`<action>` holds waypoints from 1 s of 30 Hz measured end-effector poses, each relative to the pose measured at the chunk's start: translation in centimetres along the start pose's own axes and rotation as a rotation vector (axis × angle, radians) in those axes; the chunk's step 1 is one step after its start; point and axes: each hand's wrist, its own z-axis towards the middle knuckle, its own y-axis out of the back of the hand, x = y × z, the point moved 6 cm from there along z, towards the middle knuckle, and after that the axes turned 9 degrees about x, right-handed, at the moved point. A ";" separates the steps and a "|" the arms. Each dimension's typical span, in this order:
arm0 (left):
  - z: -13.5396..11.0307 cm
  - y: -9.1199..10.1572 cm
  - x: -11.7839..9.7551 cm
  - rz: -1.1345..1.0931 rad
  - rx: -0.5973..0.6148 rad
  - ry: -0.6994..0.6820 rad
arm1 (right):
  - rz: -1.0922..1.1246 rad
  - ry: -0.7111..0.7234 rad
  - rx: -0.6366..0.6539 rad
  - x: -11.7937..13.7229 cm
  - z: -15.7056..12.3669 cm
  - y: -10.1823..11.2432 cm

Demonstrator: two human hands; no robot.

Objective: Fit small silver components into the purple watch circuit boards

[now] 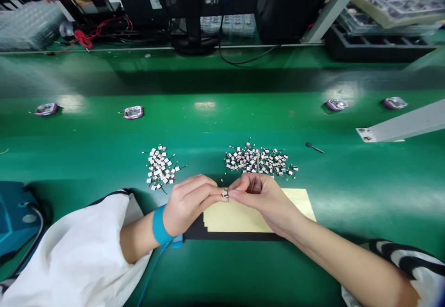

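Observation:
Over a pale yellow sheet (239, 219), my left hand (187, 200) pinches a small square part (225, 194) with a white face and a short thin lead standing up. The thumb and index finger of my right hand (259, 195) meet at the part's right edge. Out of the curled fingers of that hand rises a slim metal tool, which looks like tweezers (257, 161). Just beyond it lies a wide pile of similar leaded parts (239, 158). A smaller pile of them (160, 165) is left of it. A blue wrist strap (160, 225) circles my left wrist.
Purple-rimmed devices (133, 112) lie spaced across the green bench (208, 133). A small dark brush-like item (314, 147) rests right of the piles. A grey metal bracket (399, 124) juts in from the right. Behind stand a monitor (194, 1), red cable (83, 39) and stacked trays (399, 8).

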 end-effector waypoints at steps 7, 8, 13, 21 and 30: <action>-0.1 0.1 0.3 -0.019 -0.006 0.013 | -0.066 -0.007 0.034 0.2 0.1 0.0; -0.2 0.0 0.3 -0.016 -0.004 0.008 | -0.098 -0.014 0.017 0.0 0.1 0.1; 0.3 0.0 -0.3 0.017 0.027 -0.028 | -0.291 0.021 0.006 0.4 0.0 0.0; 2.6 7.3 5.6 0.416 0.363 0.378 | -1.207 0.209 -0.291 7.5 -0.4 4.4; 0.6 6.7 11.2 0.608 0.591 0.586 | -1.318 -0.118 -0.222 7.0 0.7 6.7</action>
